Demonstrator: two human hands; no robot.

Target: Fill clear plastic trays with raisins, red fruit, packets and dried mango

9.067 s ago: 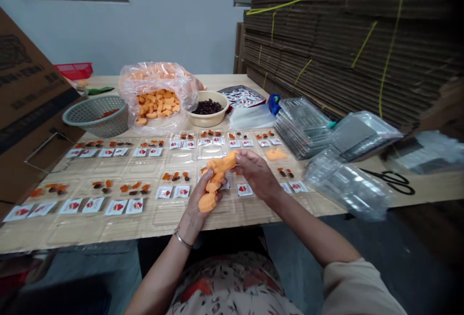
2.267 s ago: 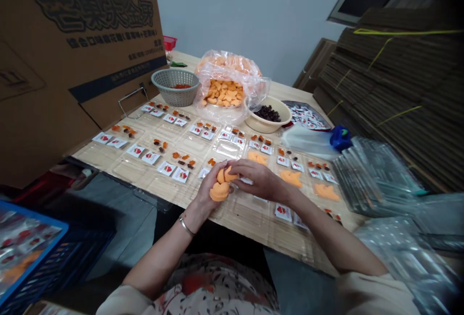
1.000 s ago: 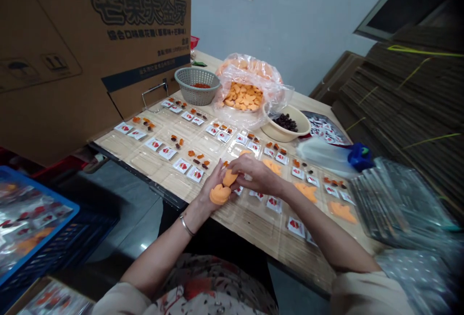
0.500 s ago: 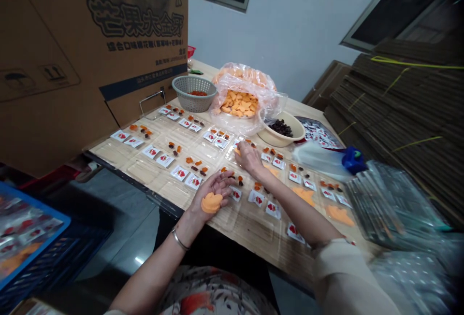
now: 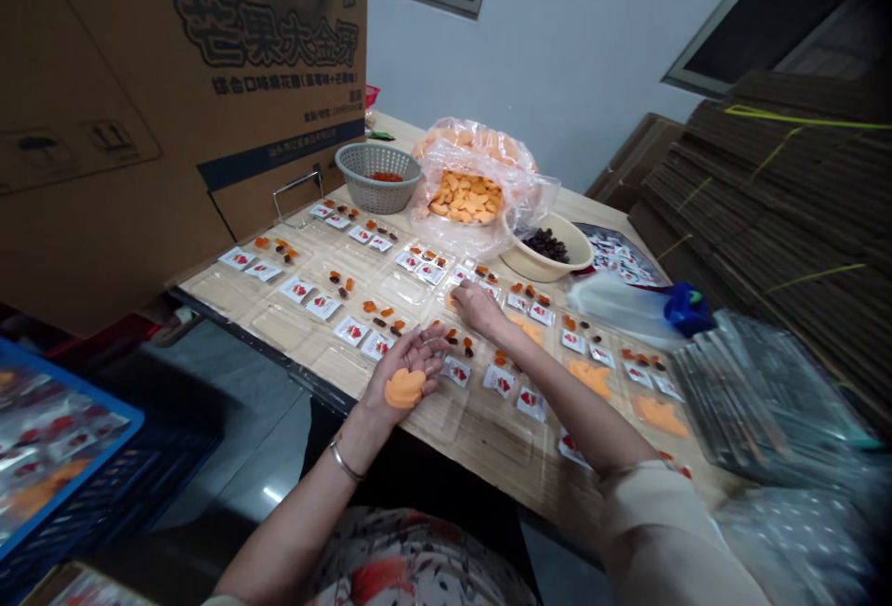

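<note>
Holds orange pieces point(image 5: 404, 388) on the upturned palm of the left hand point(image 5: 420, 357), stacked near the wrist, above the near edge of the desk point(image 5: 400, 130). Has the left fingers point(image 5: 430, 346) loosely spread and open, slightly curled, not closed around the stack. Reaches forward with the right hand point(image 5: 480, 310) to the clear trays point(image 5: 404, 288), palm down, fingers point(image 5: 461, 293) bent and close together, touching or just above orange at the tips; cannot tell whether gripping it. Shows in the trays white packets point(image 5: 322, 306) with red prints, beside small orange and dark pieces point(image 5: 383, 320), and farther right flat orange shapes point(image 5: 589, 377). Shows beyond the trays, from left to right, a grey basket point(image 5: 376, 195), a clear bag point(image 5: 446, 236) of orange pieces, a cream bowl point(image 5: 533, 264) of dark pieces and a dark tray point(image 5: 659, 273) of packets. Shows clear containers point(image 5: 739, 401) to the right, a large cardboard box point(image 5: 279, 123) to the left and a blue crate point(image 5: 136, 425) below it.
</note>
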